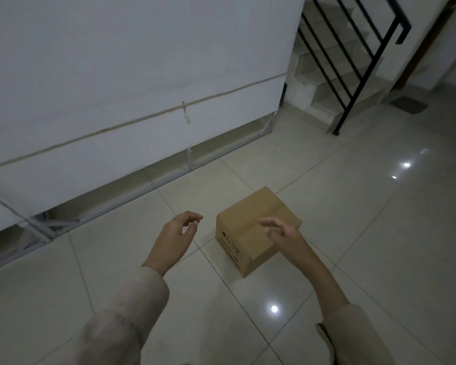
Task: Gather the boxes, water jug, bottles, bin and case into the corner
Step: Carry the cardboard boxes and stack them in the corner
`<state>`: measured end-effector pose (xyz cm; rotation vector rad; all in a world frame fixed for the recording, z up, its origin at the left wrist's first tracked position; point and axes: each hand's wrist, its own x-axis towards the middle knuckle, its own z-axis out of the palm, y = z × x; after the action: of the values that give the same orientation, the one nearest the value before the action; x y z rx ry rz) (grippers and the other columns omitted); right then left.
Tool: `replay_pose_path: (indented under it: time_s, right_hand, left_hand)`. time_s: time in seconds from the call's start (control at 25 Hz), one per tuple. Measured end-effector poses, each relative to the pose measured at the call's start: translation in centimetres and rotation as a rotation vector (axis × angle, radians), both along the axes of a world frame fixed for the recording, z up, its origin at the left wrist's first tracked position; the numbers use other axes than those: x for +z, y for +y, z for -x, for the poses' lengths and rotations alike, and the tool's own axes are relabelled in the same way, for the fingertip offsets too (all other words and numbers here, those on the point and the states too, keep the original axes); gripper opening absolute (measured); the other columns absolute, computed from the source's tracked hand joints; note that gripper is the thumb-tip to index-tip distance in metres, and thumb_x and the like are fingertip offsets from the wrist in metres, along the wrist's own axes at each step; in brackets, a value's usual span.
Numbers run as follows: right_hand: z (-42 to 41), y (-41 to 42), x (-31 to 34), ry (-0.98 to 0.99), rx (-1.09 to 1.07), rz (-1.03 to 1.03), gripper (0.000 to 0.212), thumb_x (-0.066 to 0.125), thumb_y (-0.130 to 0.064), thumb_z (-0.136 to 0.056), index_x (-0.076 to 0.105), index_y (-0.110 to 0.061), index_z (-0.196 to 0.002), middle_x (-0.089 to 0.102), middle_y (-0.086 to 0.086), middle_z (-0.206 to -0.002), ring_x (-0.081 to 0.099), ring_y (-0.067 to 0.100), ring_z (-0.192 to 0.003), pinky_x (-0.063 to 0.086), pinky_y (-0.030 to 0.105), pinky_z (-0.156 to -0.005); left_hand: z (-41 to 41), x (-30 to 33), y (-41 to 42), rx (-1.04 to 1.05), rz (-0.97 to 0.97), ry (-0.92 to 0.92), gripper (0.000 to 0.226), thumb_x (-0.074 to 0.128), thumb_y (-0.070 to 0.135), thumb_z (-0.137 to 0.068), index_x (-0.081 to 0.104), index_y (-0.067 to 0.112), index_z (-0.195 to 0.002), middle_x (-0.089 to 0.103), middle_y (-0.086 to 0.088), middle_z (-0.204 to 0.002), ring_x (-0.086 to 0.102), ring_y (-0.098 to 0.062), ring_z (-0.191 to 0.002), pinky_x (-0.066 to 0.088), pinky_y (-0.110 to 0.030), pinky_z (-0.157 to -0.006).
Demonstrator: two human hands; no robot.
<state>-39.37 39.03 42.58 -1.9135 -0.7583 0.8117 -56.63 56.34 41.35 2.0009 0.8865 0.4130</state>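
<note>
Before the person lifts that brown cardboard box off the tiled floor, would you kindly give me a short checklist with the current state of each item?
1. Brown cardboard box closed, its top flaps flat under a tape strip: ok.
2. Box resting flat on the glossy pale tiled floor: ok.
3. Left hand free, fingers loosely curled, holding nothing: ok.
4. Right hand free, above the box top: ok; whether it touches the box: cannot tell.
5. Both hands placed on opposite sides of the box: not ok, the left one is off to its left.
6. Target corner in view: cannot tell.
</note>
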Motion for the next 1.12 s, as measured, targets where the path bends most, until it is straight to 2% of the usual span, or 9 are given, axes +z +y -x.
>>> replay_pose_path:
  time_s: [0.24, 0.44, 0.52, 0.64, 0.72, 0.8, 0.92, 1.04, 1.12]
  right_hand:
    - [-7.7, 2.2, -2.1, -0.013, 0.018, -0.030, 0.021, 0.045, -0.013, -0.093, 0.056, -0.026, -0.106, 0.056, -0.014, -0.109, 0.051, 0.003, -0.100, 0.038, 0.011, -0.075]
    - [-18.2, 4.0, -7.0, 0.037, 0.014, 0.000, 0.024, 0.046, -0.006, -0.092, 0.059, -0.019, -0.108, 0.058, -0.004, -0.115, 0.053, 0.015, -0.109, 0.041, 0.011, -0.077]
    - [-22.9, 4.9, -9.0, 0.049, 0.039, 0.024, 0.026, 0.045, -0.003, -0.091, 0.060, -0.015, -0.109, 0.058, -0.003, -0.114, 0.053, 0.016, -0.109, 0.040, 0.007, -0.076]
    - [-30.1, 5.3, -11.6, 0.077, 0.090, 0.100, 0.027, 0.045, -0.003, -0.090, 0.059, -0.016, -0.110, 0.058, -0.003, -0.111, 0.053, 0.012, -0.103, 0.040, 0.002, -0.070]
    - [-33.9, 5.1, -13.6, 0.079, 0.127, 0.148, 0.027, 0.045, -0.005, -0.091, 0.058, -0.023, -0.107, 0.057, -0.004, -0.117, 0.051, 0.013, -0.110, 0.041, 0.011, -0.079]
    - [-37.6, 5.5, -16.9, 0.075, 0.148, 0.194, 0.028, 0.045, -0.006, -0.091, 0.056, -0.026, -0.106, 0.055, -0.004, -0.121, 0.049, 0.018, -0.118, 0.039, 0.022, -0.088]
    - [-41.0, 6.8, -23.0, 0.062, 0.131, 0.269, 0.033, 0.044, -0.004, -0.091, 0.052, -0.024, -0.116, 0.049, 0.001, -0.129, 0.045, 0.021, -0.124, 0.036, 0.027, -0.093]
    - [-43.2, 8.9, -30.7, -0.006, 0.140, 0.343, 0.040, 0.046, -0.005, -0.089, 0.047, -0.021, -0.126, 0.042, 0.006, -0.137, 0.042, 0.017, -0.123, 0.035, 0.028, -0.096]
    - [-44.5, 10.6, -36.3, -0.079, 0.162, 0.386, 0.042, 0.050, -0.007, -0.087, 0.046, -0.019, -0.127, 0.039, 0.008, -0.138, 0.045, 0.024, -0.122, 0.038, 0.034, -0.099]
  left_hand:
    - [-7.3, -1.6, 1.8, -0.015, 0.020, 0.025, 0.018, 0.046, 0.019, -0.093, 0.060, 0.025, -0.100, 0.063, 0.005, -0.106, 0.054, -0.013, -0.104, 0.034, -0.024, -0.079]
    - [-16.2, -6.2, 2.2, 0.063, 0.040, 0.070, 0.016, 0.046, 0.016, -0.093, 0.059, 0.025, -0.097, 0.062, 0.006, -0.101, 0.054, -0.013, -0.100, 0.034, -0.011, -0.071]
    - [-20.2, -8.2, 2.1, 0.139, 0.074, 0.091, 0.016, 0.046, 0.016, -0.093, 0.059, 0.025, -0.096, 0.062, 0.006, -0.102, 0.055, -0.014, -0.101, 0.037, -0.016, -0.072]
    - [-26.7, -11.0, 1.1, 0.238, 0.156, 0.141, 0.017, 0.046, 0.017, -0.094, 0.060, 0.020, -0.100, 0.062, 0.002, -0.108, 0.055, -0.015, -0.103, 0.037, -0.025, -0.082]
    - [-30.3, -12.9, 0.1, 0.289, 0.198, 0.164, 0.017, 0.046, 0.017, -0.093, 0.061, 0.018, -0.102, 0.062, -0.001, -0.111, 0.055, -0.017, -0.106, 0.040, -0.028, -0.088]
    - [-33.7, -15.8, -0.3, 0.338, 0.223, 0.180, 0.016, 0.048, 0.014, -0.092, 0.061, 0.016, -0.102, 0.063, -0.003, -0.111, 0.056, -0.021, -0.107, 0.041, -0.029, -0.090]
    - [-36.9, -21.6, -0.5, 0.410, 0.229, 0.249, 0.021, 0.050, 0.011, -0.091, 0.059, 0.012, -0.110, 0.061, -0.006, -0.116, 0.054, -0.023, -0.111, 0.039, -0.027, -0.091]
    - [-38.4, -29.9, 0.8, 0.494, 0.234, 0.353, 0.028, 0.053, 0.014, -0.089, 0.054, 0.012, -0.117, 0.056, -0.013, -0.121, 0.050, -0.033, -0.114, 0.041, -0.039, -0.095]
    - [-38.9, -36.1, 2.0, 0.533, 0.228, 0.412, 0.034, 0.056, 0.011, -0.086, 0.053, 0.009, -0.119, 0.052, -0.020, -0.123, 0.047, -0.039, -0.115, 0.036, -0.043, -0.098]
